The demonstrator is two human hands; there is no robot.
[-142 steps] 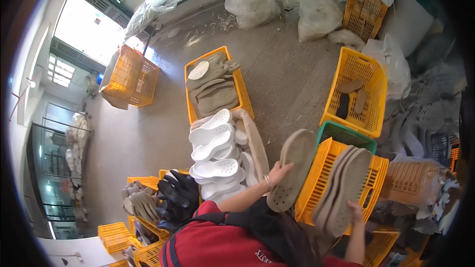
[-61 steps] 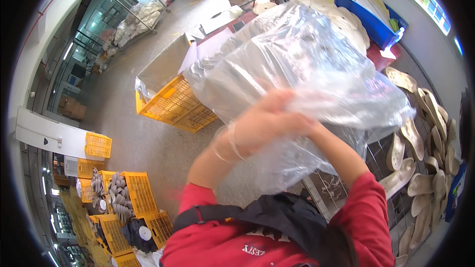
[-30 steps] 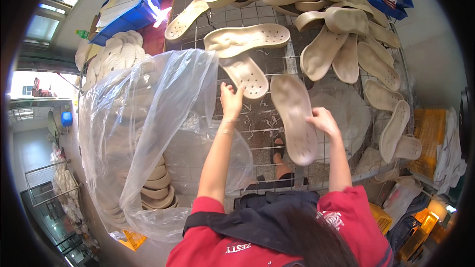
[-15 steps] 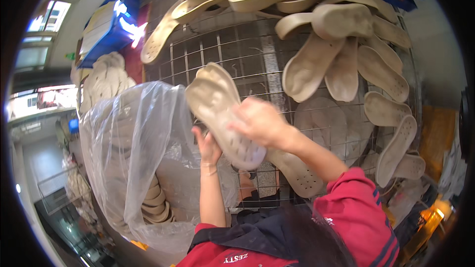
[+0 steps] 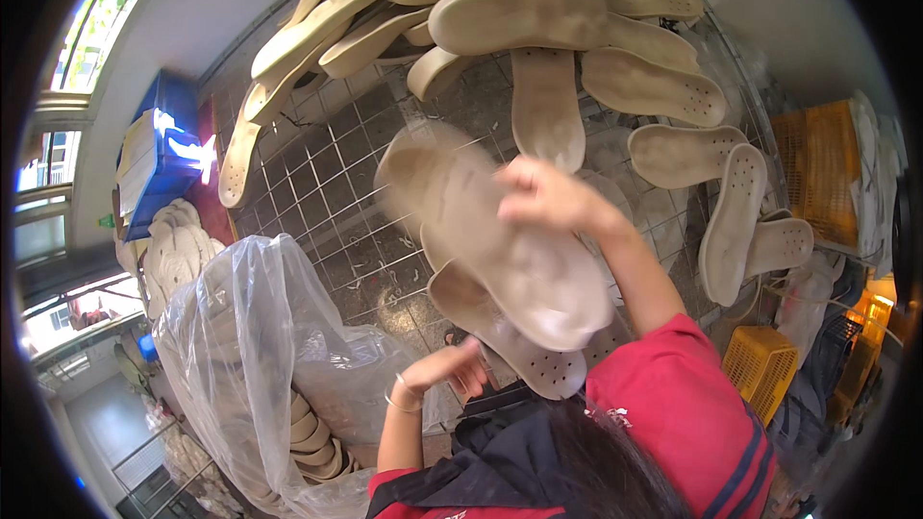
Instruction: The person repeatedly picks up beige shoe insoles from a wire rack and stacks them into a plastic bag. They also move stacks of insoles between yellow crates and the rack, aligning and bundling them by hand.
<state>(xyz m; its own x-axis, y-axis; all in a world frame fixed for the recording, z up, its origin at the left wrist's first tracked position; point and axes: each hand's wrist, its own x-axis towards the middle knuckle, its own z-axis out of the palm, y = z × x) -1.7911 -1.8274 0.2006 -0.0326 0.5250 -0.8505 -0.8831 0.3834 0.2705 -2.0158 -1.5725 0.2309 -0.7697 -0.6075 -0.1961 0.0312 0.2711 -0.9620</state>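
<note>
My right hand is raised in front of a wire grid rack and grips a large beige shoe sole, blurred by motion and tilted across the middle of the view. Just under it lies a second, perforated beige sole. My left hand, with a bracelet at the wrist, sits low with curled fingers against the near end of that perforated sole; whether it grips it is unclear. Left of that hand hangs a clear plastic bag with stacked soles inside.
Many beige soles lie spread over the rack's top and right side. A blue crate and a heap of pale soles stand at the left. Yellow crates and a small yellow basket are at the right.
The sole in my right hand has swung lower and to the right. My left hand has dropped from under it down to the perforated sole. The view has shifted slightly to the left.
</note>
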